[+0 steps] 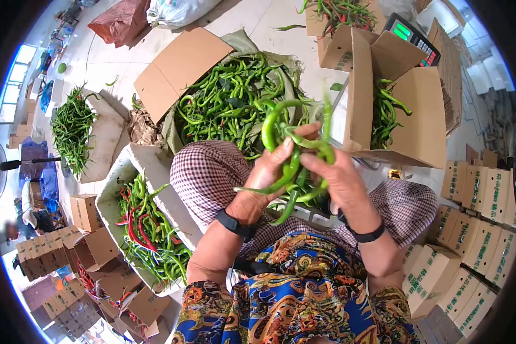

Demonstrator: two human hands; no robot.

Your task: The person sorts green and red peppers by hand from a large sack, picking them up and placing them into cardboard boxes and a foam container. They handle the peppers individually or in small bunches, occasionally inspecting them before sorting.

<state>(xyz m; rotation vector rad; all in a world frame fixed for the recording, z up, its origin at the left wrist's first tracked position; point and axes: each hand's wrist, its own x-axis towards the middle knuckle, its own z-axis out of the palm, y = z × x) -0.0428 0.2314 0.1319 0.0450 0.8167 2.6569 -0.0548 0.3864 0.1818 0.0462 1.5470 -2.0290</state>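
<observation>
Long green chili peppers point(268, 133) are bunched between my two hands, above my lap. My left hand point(269, 165) is closed around several of them, thumb on top, with curved tips sticking out on both sides. Fingers of my right hand point(339, 175) are bent round other peppers in the same bunch; one stands upright and looks blurred. Just beyond, a heap of green chili peppers point(229, 97) fills an opened cloth sack point(289, 71). To the right an open cardboard box point(358, 97) holds some green chili peppers point(387, 114).
At my left, a white foam box point(117, 166) contains green and red peppers. A cardboard sheet point(180, 71) leans at the heap's edge. Another green pile point(74, 129) lies far left. A scale display point(407, 37) stands behind the box; stacked cartons point(481, 229) line the right.
</observation>
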